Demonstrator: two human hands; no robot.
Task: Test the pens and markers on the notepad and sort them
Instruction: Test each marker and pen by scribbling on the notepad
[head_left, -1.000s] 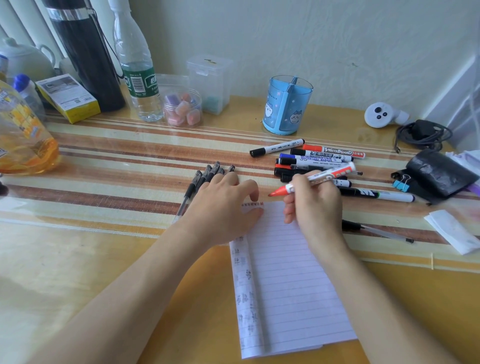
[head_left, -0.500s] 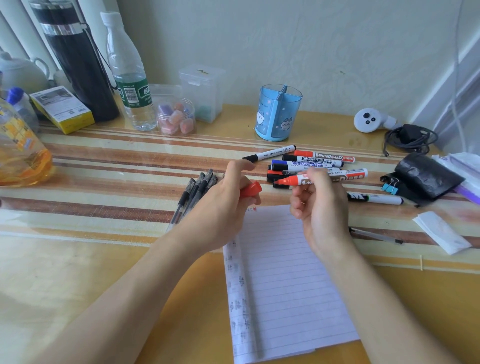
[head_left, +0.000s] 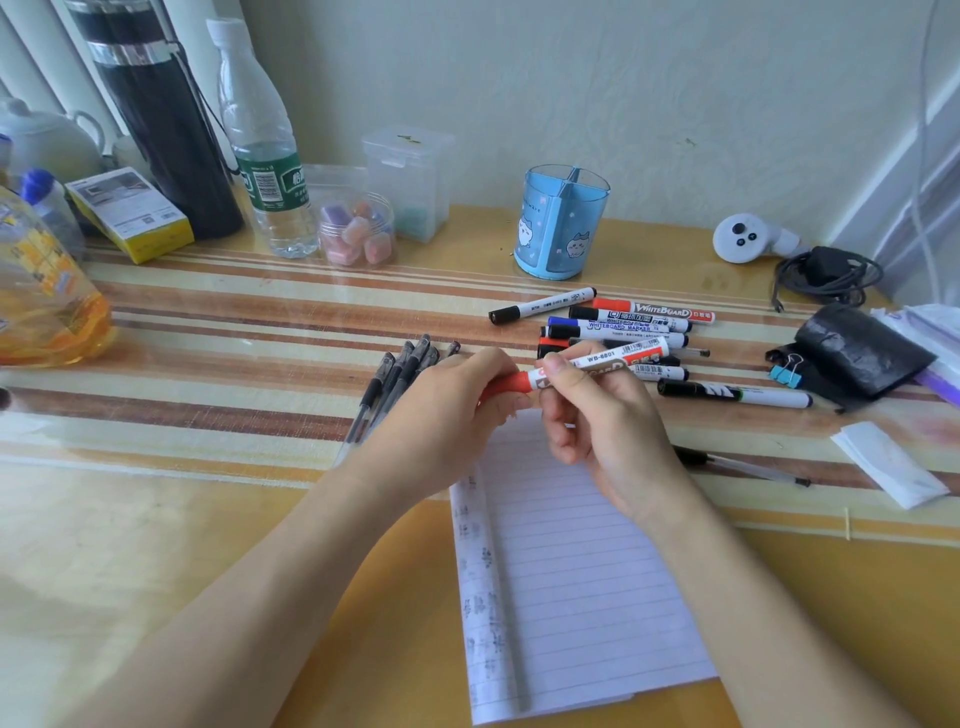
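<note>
Near edge of the table (head_left: 156, 530), centre: lined notepad (head_left: 571, 582), lying flat, its far end hidden under both hands.

Above that far end: red marker (head_left: 605, 358), held off the table, roughly level, cap end pointing left. Left grip (head_left: 447, 415) is closed on the red cap (head_left: 511, 385), fingers curled round it. Right grip (head_left: 608, 436) is closed on the white barrel, thumb and forefinger pinching just beside the cap. Cap and barrel meet; whether the cap is fully seated cannot be told.

Just right of the notepad: one clear pen (head_left: 743, 464), lying alone.

Behind the left grip: bundle of black pens (head_left: 400, 371), side by side, partly hidden by the hand. Behind the right grip: pile of markers (head_left: 628, 322), mostly parallel to the far edge. One black-capped marker (head_left: 732, 393) lies apart to the right.

Toward the right edge: folded paper (head_left: 888, 462), binder clip (head_left: 783, 373), black pouch (head_left: 862, 353).

Along the far edge, left to right: oil bottle (head_left: 41, 296), yellow box (head_left: 130, 213), black flask (head_left: 161, 119), water bottle (head_left: 265, 156), jar (head_left: 356, 234), clear box (head_left: 408, 176), blue holder (head_left: 563, 223), white controller (head_left: 748, 239), cable (head_left: 826, 273).
</note>
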